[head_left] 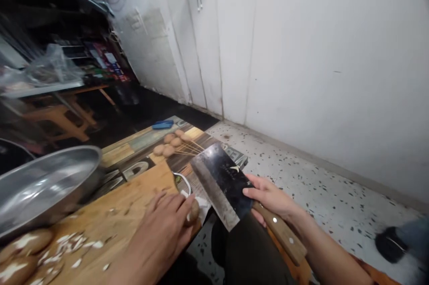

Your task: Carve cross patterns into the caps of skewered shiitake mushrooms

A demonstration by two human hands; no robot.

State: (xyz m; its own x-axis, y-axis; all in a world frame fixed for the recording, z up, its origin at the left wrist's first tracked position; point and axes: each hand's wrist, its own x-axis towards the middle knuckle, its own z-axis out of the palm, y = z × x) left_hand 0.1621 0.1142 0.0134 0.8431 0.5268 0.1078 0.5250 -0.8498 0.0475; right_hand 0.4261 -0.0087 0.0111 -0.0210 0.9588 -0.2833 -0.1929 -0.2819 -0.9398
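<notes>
My right hand (268, 195) grips a cleaver (223, 182) where the blade meets its wooden handle, holding it beyond the right edge of the wooden cutting board (134, 200). The broad dark blade points up and to the left. At the board's near right edge my left hand (161, 227) has its fingers around a brown mushroom (192, 213), which they partly hide. White and brown trimmings (73, 245) lie scattered on the board. Larger shiitake mushrooms (28, 242) with white star-shaped cuts sit at its lower left.
A wide metal bowl (50, 182) stands left of the board. Behind are several skewered mushrooms (170, 142) and a blue object (162, 124) on the patterned table. A white wall (318, 52) rises ahead; a person's shoe (390, 245) is on the floor at right.
</notes>
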